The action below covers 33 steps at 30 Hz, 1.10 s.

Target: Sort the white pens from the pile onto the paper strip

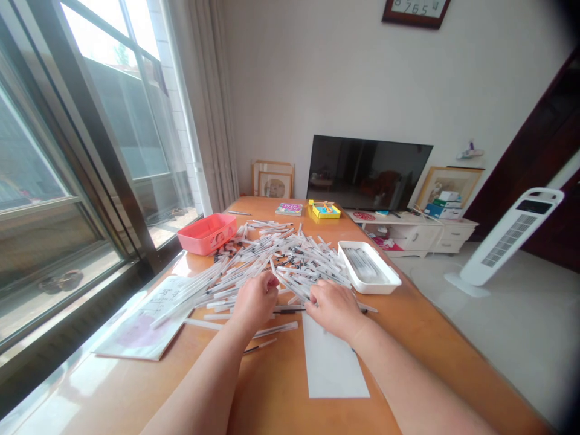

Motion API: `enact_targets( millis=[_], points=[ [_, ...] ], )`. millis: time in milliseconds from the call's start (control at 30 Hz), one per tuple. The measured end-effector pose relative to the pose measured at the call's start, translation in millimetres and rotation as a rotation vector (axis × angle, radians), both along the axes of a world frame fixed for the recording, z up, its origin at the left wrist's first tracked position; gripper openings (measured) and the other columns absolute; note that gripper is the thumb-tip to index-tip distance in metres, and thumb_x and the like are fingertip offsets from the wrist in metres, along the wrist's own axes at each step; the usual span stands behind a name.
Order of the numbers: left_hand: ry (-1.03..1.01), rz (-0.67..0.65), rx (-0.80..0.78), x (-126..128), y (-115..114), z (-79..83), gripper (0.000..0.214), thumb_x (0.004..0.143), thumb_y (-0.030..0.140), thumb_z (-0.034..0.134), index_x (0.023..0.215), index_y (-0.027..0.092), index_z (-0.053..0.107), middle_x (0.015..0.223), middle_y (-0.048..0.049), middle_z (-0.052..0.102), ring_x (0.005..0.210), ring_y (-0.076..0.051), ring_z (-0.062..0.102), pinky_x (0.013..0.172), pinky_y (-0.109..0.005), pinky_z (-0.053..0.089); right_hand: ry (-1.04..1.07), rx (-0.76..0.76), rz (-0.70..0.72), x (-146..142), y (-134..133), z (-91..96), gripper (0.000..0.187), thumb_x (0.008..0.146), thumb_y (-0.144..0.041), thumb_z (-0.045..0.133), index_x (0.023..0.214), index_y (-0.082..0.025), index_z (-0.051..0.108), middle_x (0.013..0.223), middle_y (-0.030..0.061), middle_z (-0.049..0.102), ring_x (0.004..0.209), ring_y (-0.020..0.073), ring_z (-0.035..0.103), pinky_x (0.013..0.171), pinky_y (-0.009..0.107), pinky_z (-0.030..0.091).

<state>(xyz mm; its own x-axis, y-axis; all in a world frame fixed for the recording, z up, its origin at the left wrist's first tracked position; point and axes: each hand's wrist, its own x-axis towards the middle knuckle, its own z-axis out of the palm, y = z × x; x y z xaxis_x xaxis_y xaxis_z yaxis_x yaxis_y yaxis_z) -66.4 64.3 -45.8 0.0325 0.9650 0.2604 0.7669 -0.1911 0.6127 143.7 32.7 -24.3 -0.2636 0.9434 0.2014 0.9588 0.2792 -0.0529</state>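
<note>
A wide heap of clear-barrelled pens (254, 266), many with black parts, is spread across the wooden table (281, 399). My left hand (256, 299) is closed at the near edge of the heap, and a whitish pen (273, 267) sticks up from its fingertips. To its right, my right hand (334, 307) rests low over the pens with curled fingers; whatever lies under them is hidden. Beneath and in front of that hand lies a white sheet of paper (335, 368). A white tray (390, 283) with several pens in it stands just beyond my right hand.
A red plastic box (203, 238) sits left of the heap, with a booklet (140, 332) nearer me. At the far end are a purple-pink book (289, 209) and a yellow box (327, 212). A window is left; a white tower fan (510, 241) stands right.
</note>
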Motion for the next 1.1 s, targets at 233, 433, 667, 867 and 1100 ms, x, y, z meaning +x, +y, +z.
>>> enact_targets(
  millis=[233, 433, 667, 867, 1100],
  points=[
    [-0.011, 0.015, -0.051, -5, 2, 2.0, 0.018, 0.081, 0.018, 0.051, 0.089, 0.025, 0.066, 0.085, -0.0013, 0.072, 0.078, -0.018, 0.063, 0.065, -0.027, 0.039, 0.029, 0.068, -0.128, 10, 13, -1.7, 0.015, 0.086, -0.031, 0.056, 0.078, -0.022, 0.064, 0.086, 0.0020, 0.067, 0.082, 0.0178, 0.060, 0.066, 0.029, 0.030],
    [0.029, 0.061, -0.083, -7, 3, 3.6, 0.020, 0.082, 0.019, 0.051, 0.092, 0.025, 0.067, 0.092, -0.0023, 0.073, 0.082, -0.020, 0.064, 0.068, -0.028, 0.040, 0.068, 0.011, -0.047, 12, 14, -2.7, 0.015, 0.087, -0.037, 0.059, 0.082, -0.025, 0.067, 0.089, -0.0003, 0.069, 0.085, 0.0166, 0.062, 0.067, 0.028, 0.031],
    [0.166, -0.038, 0.051, 3, -11, 9.5, 0.032, 0.083, 0.016, 0.051, 0.108, 0.027, 0.067, 0.114, -0.0044, 0.069, 0.105, -0.025, 0.059, 0.089, -0.035, 0.042, 0.113, -0.013, -0.037, 14, 11, 11.5, 0.021, 0.094, -0.038, 0.052, 0.091, -0.027, 0.069, 0.095, 0.0002, 0.071, 0.088, 0.0172, 0.063, 0.069, 0.027, 0.033],
    [0.275, -0.143, 0.053, 13, -20, 10.4, 0.032, 0.087, 0.023, 0.053, 0.113, 0.032, 0.070, 0.118, -0.0036, 0.068, 0.116, -0.029, 0.053, 0.096, -0.042, 0.038, 0.101, -0.013, -0.075, 26, 24, 33.4, 0.022, 0.094, -0.031, 0.049, 0.094, -0.026, 0.070, 0.099, 0.0020, 0.071, 0.092, 0.0184, 0.063, 0.071, 0.026, 0.036],
    [0.340, -0.163, 0.056, 9, -20, 9.7, 0.027, 0.087, 0.022, 0.052, 0.103, 0.032, 0.072, 0.107, -0.0062, 0.068, 0.110, -0.030, 0.054, 0.090, -0.043, 0.039, -0.032, -0.084, -0.084, 9, 92, 43.0, 0.031, 0.091, -0.025, 0.048, 0.109, -0.030, 0.073, 0.113, 0.0054, 0.072, 0.105, 0.0248, 0.064, 0.079, 0.031, 0.043]
  ],
)
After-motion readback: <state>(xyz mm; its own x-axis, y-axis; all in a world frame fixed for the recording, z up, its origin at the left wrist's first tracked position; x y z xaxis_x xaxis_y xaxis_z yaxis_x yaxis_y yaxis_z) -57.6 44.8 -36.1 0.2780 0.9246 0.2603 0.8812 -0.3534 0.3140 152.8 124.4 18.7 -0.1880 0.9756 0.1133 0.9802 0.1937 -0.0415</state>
